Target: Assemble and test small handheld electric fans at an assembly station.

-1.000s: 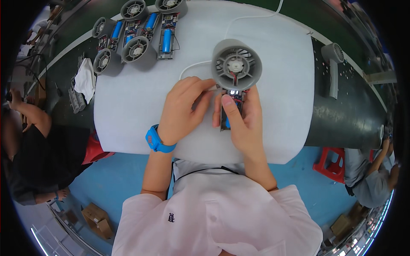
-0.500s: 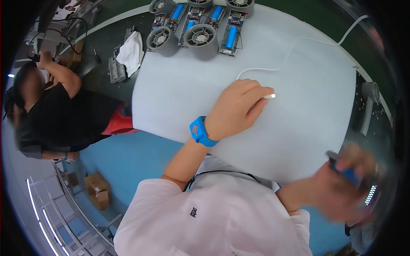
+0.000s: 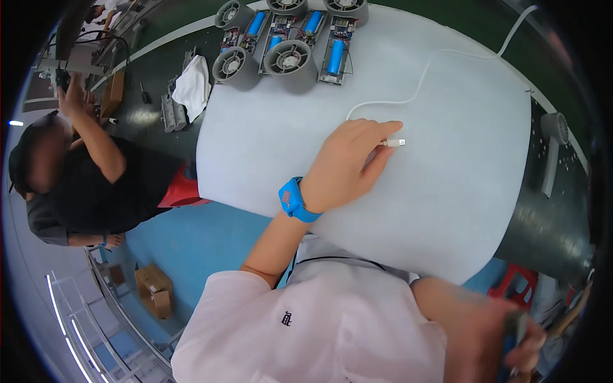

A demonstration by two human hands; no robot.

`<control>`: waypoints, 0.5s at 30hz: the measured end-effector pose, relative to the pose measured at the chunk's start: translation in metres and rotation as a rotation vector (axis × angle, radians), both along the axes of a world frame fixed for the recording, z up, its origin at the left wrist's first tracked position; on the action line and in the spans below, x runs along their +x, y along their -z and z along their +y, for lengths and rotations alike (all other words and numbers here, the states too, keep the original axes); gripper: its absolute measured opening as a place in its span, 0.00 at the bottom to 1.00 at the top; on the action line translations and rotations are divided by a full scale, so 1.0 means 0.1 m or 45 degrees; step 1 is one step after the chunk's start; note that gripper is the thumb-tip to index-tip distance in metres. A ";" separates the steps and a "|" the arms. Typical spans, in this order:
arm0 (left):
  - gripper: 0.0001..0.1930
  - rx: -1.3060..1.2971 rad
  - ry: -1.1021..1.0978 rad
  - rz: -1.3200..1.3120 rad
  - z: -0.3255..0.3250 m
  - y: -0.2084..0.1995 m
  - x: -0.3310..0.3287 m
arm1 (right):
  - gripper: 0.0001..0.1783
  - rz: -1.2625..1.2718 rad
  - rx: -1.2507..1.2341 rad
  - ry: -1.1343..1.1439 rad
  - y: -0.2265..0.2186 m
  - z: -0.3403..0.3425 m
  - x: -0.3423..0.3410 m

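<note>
- A white sheet (image 3: 447, 204) is spread over the table.
- Grey fan units (image 3: 290, 59) are grouped on its far left.
- The right hand (image 3: 495, 338) is blurred at lower right, its fingers curled around a dark object (image 3: 514, 329).
- By the left hand (image 3: 345, 163), half-closed mid-sheet, a white cable's (image 3: 408, 101) plug (image 3: 396, 143) is pinched.

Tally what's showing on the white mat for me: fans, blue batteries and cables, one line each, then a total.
Fans: 5
Blue batteries in view: 4
White cable, its end in the left hand: 1
Total: 10
</note>
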State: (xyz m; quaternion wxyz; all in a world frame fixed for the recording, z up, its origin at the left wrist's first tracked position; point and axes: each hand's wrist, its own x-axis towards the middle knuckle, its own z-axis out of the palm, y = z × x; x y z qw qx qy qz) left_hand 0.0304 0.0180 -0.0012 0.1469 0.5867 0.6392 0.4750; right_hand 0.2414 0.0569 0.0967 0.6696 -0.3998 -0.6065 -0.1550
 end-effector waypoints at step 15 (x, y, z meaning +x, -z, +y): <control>0.11 -0.023 0.022 0.056 -0.02 0.03 -0.05 | 0.27 1.088 0.328 -1.597 -0.02 0.12 -0.41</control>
